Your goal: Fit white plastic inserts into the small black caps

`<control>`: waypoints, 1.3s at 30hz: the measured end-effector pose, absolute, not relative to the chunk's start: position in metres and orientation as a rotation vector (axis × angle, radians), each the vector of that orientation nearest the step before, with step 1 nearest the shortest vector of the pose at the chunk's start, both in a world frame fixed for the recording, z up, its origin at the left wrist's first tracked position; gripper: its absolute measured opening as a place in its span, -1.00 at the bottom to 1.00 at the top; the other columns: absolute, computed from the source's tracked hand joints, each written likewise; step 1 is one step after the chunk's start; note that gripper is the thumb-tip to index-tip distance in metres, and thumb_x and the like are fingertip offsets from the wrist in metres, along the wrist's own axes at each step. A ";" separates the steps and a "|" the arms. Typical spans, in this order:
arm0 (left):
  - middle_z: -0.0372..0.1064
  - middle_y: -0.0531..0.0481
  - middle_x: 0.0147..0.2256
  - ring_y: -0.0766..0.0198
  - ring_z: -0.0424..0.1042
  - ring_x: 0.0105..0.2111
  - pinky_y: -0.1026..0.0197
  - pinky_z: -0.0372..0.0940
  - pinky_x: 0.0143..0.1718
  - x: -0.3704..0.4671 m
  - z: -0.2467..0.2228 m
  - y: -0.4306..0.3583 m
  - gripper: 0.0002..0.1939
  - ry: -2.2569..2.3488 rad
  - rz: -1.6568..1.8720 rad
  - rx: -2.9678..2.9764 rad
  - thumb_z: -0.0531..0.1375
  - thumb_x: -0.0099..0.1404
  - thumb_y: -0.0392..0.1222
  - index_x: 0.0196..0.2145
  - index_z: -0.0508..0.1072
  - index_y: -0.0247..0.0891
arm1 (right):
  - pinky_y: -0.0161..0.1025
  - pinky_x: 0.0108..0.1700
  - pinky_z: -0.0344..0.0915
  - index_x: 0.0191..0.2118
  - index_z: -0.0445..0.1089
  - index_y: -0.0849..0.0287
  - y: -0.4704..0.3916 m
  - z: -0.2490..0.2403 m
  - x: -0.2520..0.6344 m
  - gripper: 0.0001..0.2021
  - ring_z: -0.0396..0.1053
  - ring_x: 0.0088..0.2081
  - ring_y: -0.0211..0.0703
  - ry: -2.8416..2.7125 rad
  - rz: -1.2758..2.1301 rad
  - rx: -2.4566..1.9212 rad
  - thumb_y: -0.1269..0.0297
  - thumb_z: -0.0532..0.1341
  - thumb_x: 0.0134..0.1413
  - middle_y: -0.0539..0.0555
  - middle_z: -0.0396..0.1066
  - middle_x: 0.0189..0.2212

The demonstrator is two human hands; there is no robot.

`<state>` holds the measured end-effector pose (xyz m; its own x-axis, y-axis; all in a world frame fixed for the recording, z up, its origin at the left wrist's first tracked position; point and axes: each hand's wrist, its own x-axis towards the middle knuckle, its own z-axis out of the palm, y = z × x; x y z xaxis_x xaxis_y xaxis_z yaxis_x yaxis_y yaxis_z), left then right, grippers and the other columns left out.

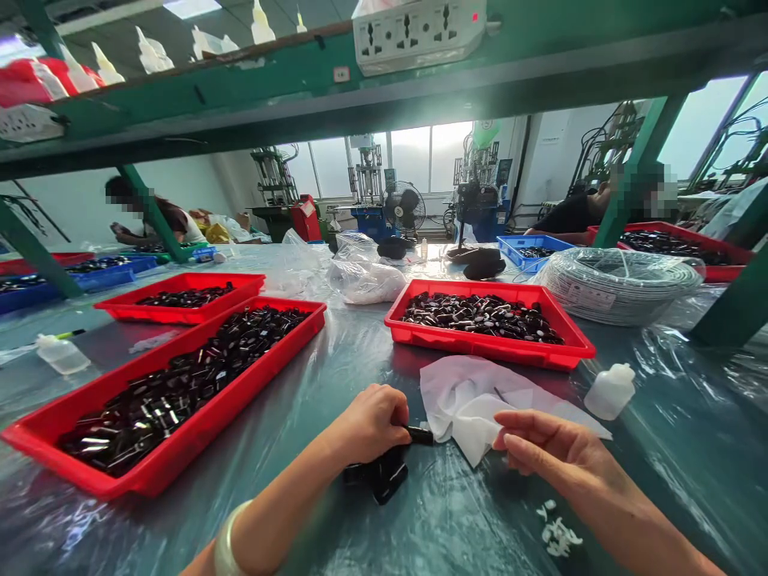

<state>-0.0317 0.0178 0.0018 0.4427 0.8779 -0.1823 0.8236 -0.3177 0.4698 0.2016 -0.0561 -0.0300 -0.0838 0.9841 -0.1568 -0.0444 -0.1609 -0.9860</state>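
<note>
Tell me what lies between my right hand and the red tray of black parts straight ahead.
In the head view, a crumpled white cloth lies between the right hand and the red tray.

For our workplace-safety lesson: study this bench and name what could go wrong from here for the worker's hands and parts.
1. The left hand grips small black parts over slick plastic sheeting; one may slide away.
2. The white scraps by the right hand could scatter.
3. The small white bottle stands close by and might be knocked over.
</note>
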 end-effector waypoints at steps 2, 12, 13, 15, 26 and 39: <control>0.30 0.07 -0.55 0.37 0.21 -0.49 0.33 0.04 -0.47 -0.031 0.001 0.018 -0.94 1.397 0.156 2.177 0.16 0.00 -0.29 -0.51 0.42 -0.31 | -0.38 -0.27 0.30 -0.10 0.38 0.23 -0.057 -0.037 0.200 -0.52 0.35 -0.34 -0.25 -1.231 1.402 -1.250 -0.01 0.31 -0.08 0.10 0.45 -0.31; 0.38 0.07 -0.49 0.40 0.28 -0.44 0.40 0.13 -0.41 -0.021 0.016 -0.002 -0.91 1.172 0.327 2.062 0.22 0.02 -0.25 -0.48 0.45 -0.33 | -0.36 -0.41 0.20 -0.07 0.38 0.15 -0.063 -0.042 0.186 -0.71 0.25 -0.45 -0.29 -1.869 0.862 -1.261 0.21 0.09 0.13 0.02 0.34 -0.37; 0.39 0.06 -0.49 0.40 0.29 -0.43 0.41 0.13 -0.41 -0.019 0.018 -0.006 -0.90 1.131 0.362 2.020 0.23 0.01 -0.24 -0.47 0.46 -0.34 | -0.37 -0.42 0.18 -0.10 0.39 0.15 -0.064 -0.039 0.185 -0.74 0.24 -0.45 -0.29 -1.907 0.840 -1.245 0.23 0.08 0.14 0.02 0.32 -0.39; 0.39 0.05 -0.48 0.40 0.29 -0.42 0.42 0.15 -0.38 -0.015 0.020 -0.012 -0.90 1.060 0.438 1.926 0.26 0.00 -0.26 -0.47 0.47 -0.35 | -0.37 -0.42 0.11 -0.24 0.44 0.18 -0.066 -0.034 0.182 -0.78 0.19 -0.45 -0.29 -1.942 0.871 -1.236 0.25 0.07 0.14 0.01 0.27 -0.46; 0.38 -0.03 -0.50 0.41 0.30 -0.49 0.38 0.20 -0.41 0.003 0.002 -0.019 -0.77 0.780 0.664 1.243 0.33 -0.01 -0.17 -0.44 0.49 -0.41 | -0.40 -0.51 -0.07 -0.57 0.27 0.30 -0.072 -0.030 0.170 -0.68 0.02 -0.56 -0.38 -1.453 1.666 -1.087 0.11 0.20 -0.05 -0.02 0.10 -0.64; 0.21 0.00 -0.62 0.44 0.13 -0.57 0.37 0.02 -0.50 0.007 0.001 -0.022 -0.51 0.813 0.597 1.441 0.09 0.21 0.09 -0.60 0.39 -0.44 | -0.42 -0.54 -0.07 -0.55 0.34 0.32 -0.071 -0.035 0.173 -0.54 0.02 -0.60 -0.43 -1.344 1.671 -1.038 -0.08 0.26 -0.08 0.00 0.18 -0.64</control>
<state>0.0074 -0.0221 0.0014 0.6096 0.7830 -0.1239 0.1157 0.0668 0.9910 0.1728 -0.0707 -0.0350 -0.3977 0.9069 -0.1390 -0.0583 -0.1761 -0.9826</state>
